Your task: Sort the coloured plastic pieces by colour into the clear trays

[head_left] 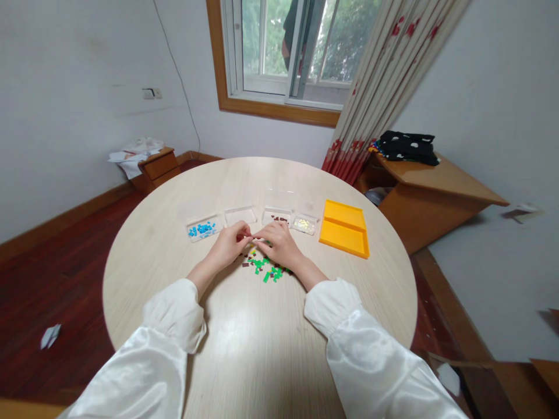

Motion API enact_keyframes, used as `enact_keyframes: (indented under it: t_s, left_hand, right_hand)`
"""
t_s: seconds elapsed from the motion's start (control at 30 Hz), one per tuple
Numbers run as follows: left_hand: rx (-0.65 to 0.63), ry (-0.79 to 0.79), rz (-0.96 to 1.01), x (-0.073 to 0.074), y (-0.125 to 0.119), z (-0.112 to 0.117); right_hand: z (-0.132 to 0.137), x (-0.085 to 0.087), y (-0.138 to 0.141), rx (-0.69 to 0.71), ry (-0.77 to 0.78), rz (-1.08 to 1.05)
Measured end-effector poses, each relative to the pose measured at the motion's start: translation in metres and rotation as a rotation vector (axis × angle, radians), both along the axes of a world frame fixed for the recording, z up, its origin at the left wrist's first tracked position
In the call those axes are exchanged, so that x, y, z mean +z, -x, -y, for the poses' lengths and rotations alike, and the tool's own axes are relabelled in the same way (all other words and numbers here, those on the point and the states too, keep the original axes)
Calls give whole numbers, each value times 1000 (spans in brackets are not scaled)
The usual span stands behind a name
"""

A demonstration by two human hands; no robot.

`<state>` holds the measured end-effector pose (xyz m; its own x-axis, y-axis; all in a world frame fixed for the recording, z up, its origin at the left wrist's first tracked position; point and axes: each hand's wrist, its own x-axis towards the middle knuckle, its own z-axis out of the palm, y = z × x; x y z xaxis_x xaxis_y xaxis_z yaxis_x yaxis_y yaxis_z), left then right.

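Note:
My left hand [227, 244] and my right hand [279, 243] meet over the middle of the table, fingertips almost touching. Both are closed in a pinch; a small dark-red sliver shows between them, too little to name. Just below lies a loose pile of small green building bricks [274, 273], mixed with a few brown bricks [245, 265] and yellow ones. Beyond my hands stand clear plastic boxes: one with blue bricks [202, 229], one with brown bricks [279, 219], partly hidden by my right hand, and one with pale yellow pieces [303, 224].
Another clear box [240, 216] stands behind my left hand, with transparent lids near the boxes. An opened yellow case [345, 228] lies at the right of the round table [244, 349]. Further off are a wooden cabinet [428, 186] with dark cloth and a curtain [375, 87].

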<state>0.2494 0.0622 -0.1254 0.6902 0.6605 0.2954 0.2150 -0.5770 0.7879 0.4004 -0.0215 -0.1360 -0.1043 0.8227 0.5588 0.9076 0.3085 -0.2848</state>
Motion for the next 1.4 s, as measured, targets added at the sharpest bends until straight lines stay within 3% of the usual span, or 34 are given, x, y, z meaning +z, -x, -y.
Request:
enact_keyframes:
  t_s: [0.4, 0.67, 0.83, 1.23, 1.4]
  left_hand:
    - [3, 52, 46, -3, -1, 0]
    - [65, 24, 29, -9, 0, -4]
    - [49, 16, -12, -8, -2, 0]
    - [-26, -86, -219, -2, 4, -4]
    - [-124, -91, -300, 2, 12, -13]
  right_hand:
    - [-1, -1, -3, -72, -38, -40]
    - [-8, -11, -30, -509, -181, -169]
    - [-15, -18, -45, -676, -183, -214]
    - [-18, -22, -49, -712, -65, -168]
    - [-16, -24, -52, -704, -76, -169]
